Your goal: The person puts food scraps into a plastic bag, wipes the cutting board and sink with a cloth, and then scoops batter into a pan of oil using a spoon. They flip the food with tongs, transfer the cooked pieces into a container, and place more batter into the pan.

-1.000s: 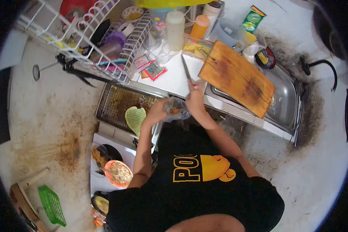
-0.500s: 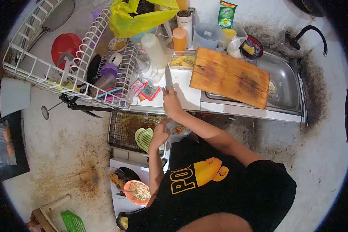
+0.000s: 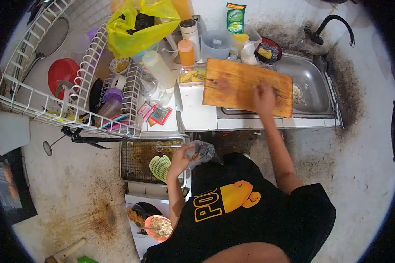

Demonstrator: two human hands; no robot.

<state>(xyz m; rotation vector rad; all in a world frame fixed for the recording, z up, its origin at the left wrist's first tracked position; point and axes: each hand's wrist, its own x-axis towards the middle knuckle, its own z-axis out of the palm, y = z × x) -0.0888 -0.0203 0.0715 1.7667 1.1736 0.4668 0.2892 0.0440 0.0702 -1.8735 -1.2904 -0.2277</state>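
Note:
My left hand (image 3: 180, 161) is closed on the gathered edge of a clear plastic bag (image 3: 206, 153) with some brownish food inside, held in front of the counter. My right hand (image 3: 264, 98), smeared by motion, is over the right half of a wooden cutting board (image 3: 232, 83); its fingers are blurred. The board lies partly across the sink's near left side. A knife (image 3: 179, 111) rests on the white counter to the board's left, its handle toward the front edge.
A white dish rack (image 3: 90, 105) stands at the left. Bottles, a measuring jug (image 3: 216, 43) and a food container (image 3: 192, 75) line the back. The steel sink (image 3: 314, 105) is at the right. Below are a wire-rack tray (image 3: 138, 153), a green strainer (image 3: 160, 167) and an orange bowl (image 3: 158, 228).
My right hand has let go of the knife, now lying on the counter, and moved right over the cutting board. My left hand still holds the bag. The view has shifted slightly.

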